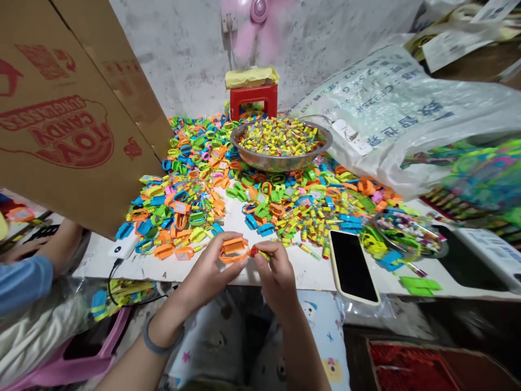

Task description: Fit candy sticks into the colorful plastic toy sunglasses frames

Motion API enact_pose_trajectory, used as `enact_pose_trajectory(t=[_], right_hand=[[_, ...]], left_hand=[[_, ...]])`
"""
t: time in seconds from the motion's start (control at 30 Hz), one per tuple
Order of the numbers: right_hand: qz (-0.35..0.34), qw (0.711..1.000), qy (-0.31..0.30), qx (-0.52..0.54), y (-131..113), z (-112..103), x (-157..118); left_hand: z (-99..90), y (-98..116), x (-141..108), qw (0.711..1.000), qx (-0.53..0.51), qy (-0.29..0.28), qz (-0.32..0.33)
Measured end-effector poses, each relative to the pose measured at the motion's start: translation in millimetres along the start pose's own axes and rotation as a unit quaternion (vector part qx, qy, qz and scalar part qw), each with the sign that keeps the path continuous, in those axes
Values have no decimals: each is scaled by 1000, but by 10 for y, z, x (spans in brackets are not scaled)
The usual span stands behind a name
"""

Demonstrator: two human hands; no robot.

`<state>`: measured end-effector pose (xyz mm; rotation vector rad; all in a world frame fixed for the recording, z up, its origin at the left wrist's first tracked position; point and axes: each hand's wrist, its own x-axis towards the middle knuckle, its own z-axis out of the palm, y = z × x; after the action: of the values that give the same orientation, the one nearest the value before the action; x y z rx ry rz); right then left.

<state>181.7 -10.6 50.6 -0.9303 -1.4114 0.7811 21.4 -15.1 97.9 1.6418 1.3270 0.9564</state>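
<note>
The left hand [214,267] is closed around a hollow, orange plastic piece [234,247], thumb below and fingers behind, a grip that seems meant to steady it while leaving its right side open to the other hand. The right hand [280,274] pinches a small, red-ended yellow piece [257,252] between thumb and fingers, its red end toward the orange piece; whether the two touch is too small to tell. Both are held just above the near edge of the white tabletop [301,278], in front of the body, probably because the hands can meet there clear of the heaps.

Beyond the left hand spreads a loose heap of blue, green and orange plastic pieces [179,209]; beyond the right hand lies a scatter of small, yellow-and-red tubes [311,220], so either kind seems easy to reach. Farther back, a wide, round metal basin [280,162] sits on the heap, its rim presumably keeping the many similar tubes in it from rolling away. A black-screened phone in a pale case [354,266] lies right of the hands, overhanging the near edge, apparently set aside from the work.
</note>
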Motion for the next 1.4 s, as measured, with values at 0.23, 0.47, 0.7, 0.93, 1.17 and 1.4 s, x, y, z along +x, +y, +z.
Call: enact_pose_trajectory(t=[0.23,0.47,0.7,0.93,1.17,1.4], right_hand=[[-61,996,-39,-46,-115,-48,13],[-97,961,-104,-238,-191,-52,15],[-111,927,-125,-336,-146,73,-56],[-21,920,-125,-372,244,-249,61],[175,843,-9,-508,764,-976,34],[217,810,-41,-543,718,-827,72]], left_hand=[[-49,-77,-51,992,110,-9,67],[-120,-15,-80,990,139,-10,-7],[-166,60,-81,989,83,-62,-110],[-487,-141,127,979,196,16,-56],[-1693,-403,798,874,397,278,-41],[-1495,-479,1155,864,468,169,74]])
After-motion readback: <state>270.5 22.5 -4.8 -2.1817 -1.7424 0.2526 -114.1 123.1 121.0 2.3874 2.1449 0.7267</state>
